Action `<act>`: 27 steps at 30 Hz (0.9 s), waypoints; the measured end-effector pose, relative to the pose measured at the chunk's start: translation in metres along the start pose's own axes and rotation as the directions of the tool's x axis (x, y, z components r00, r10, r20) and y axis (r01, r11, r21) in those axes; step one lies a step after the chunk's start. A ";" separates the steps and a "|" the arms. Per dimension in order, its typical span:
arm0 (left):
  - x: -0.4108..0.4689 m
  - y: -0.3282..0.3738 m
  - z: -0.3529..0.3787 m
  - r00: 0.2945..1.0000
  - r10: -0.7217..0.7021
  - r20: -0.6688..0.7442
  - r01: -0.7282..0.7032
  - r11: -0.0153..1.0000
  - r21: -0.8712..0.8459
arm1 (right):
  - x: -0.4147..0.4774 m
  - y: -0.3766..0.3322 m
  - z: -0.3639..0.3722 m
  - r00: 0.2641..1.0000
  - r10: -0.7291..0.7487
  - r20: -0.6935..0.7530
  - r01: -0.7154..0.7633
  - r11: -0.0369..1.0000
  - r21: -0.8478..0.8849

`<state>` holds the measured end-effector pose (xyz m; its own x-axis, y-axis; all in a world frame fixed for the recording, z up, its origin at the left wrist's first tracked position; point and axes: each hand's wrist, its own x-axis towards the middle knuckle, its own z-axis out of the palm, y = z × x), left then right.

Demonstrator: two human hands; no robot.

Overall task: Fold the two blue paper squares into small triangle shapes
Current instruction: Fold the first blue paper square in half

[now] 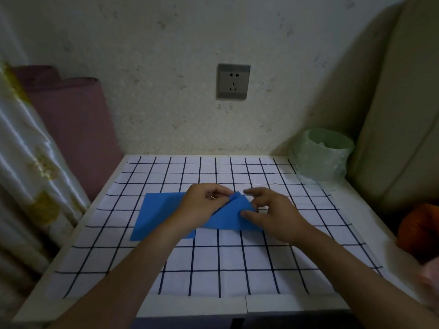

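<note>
Two blue paper sheets lie on the grid-patterned table [213, 264]. The flat blue square [158, 213] lies at the left, partly under my left wrist. The other blue paper [231, 216] is folded into a triangle shape, with its top corner raised. My left hand [202, 205] pinches that raised corner near the top. My right hand [270, 212] holds the triangle's right side, thumb on the paper, fingers curled above it.
A green bin [324, 155] lined with a plastic bag stands at the table's back right corner. A wall socket [233, 81] is on the wall behind. A curtain [28, 167] hangs at the left, a cushion [403, 115] stands at the right, and an orange object [418, 226] lies beside the table.
</note>
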<state>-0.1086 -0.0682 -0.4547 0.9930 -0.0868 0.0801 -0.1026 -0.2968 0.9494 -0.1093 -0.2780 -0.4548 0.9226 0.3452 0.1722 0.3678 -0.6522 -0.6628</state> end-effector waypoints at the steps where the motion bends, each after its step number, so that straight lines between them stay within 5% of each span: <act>1: 0.000 -0.001 0.000 1.000 0.003 -0.007 -0.003 1.000 0.005 | 0.001 -0.001 0.001 0.998 0.057 0.028 -0.060 0.993 0.100; 7: -0.004 -0.003 0.004 0.999 0.019 0.038 -0.018 0.999 -0.035 | 0.007 -0.001 0.004 0.984 0.179 0.003 -0.174 0.950 0.258; 22: -0.004 -0.014 0.018 0.988 0.059 -0.144 -0.048 0.995 0.083 | 0.012 0.008 0.003 0.968 0.251 0.012 -0.238 0.902 0.360; 27: -0.006 -0.017 0.023 0.978 0.103 -0.180 -0.077 0.986 0.145 | 0.012 0.006 0.005 0.975 0.208 -0.082 -0.188 0.960 0.207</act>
<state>-0.1138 -0.0842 -0.4778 0.9713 0.0562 0.2310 -0.1862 -0.4242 0.8862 -0.0972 -0.2741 -0.4606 0.9853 0.1456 0.0895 0.1559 -0.5510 -0.8198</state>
